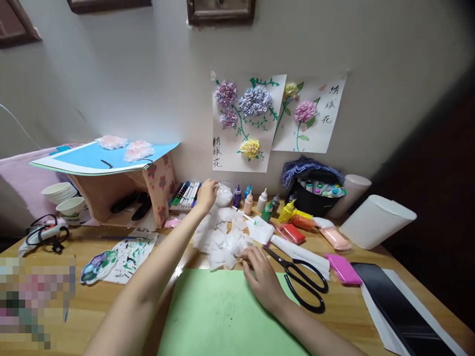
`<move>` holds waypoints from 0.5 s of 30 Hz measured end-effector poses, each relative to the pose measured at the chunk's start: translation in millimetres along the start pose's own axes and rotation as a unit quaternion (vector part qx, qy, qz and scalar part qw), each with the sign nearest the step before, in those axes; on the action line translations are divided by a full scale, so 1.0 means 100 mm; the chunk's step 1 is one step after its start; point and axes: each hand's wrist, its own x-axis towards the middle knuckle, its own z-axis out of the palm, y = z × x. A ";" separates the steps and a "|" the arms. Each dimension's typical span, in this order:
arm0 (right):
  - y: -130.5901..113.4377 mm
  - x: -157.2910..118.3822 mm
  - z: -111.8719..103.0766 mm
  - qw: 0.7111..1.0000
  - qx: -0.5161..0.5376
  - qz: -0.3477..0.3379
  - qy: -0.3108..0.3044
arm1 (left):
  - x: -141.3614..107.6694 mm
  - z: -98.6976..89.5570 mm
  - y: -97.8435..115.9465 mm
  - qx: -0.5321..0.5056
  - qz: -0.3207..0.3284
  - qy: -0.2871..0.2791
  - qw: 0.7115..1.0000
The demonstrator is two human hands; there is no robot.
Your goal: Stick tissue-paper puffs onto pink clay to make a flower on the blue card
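Observation:
My left hand (208, 195) reaches to the back of the table, between the row of markers (184, 195) and a clear plastic bundle (224, 194). Its fingers are bent together at the bundle's left side; what they hold, if anything, is too small to tell. My right hand (261, 278) rests palm down over the top edge of the green sheet (222, 316), fingers spread, fingertips at the lower right of the pile of white tissue pieces (222, 242). Black scissors (297, 274) lie just right of it.
Paint bottles (261, 200) stand behind the pile. A cardboard box (159, 193) with a blue picture (107, 155) on top is at left, a paint palette (98, 267) before it. Clay packs (343, 269), a phone (401, 311) and a white roll (376, 221) are at right.

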 end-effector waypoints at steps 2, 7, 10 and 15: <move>0.03 -0.01 0.03 1.000 -0.022 -0.005 -0.004 | 0.00 0.10 -0.01 0.017 -0.003 0.017 1.000; 0.12 -0.11 0.10 0.998 -0.025 -0.040 0.034 | -0.36 -0.20 0.02 0.066 0.044 0.055 0.995; 0.05 -0.07 0.07 0.997 0.038 -0.034 0.052 | -0.57 -0.66 0.00 0.058 0.047 0.065 0.995; -0.50 0.64 -0.08 0.990 0.132 -0.039 -0.031 | -0.83 -1.36 -0.08 0.048 0.003 0.078 0.996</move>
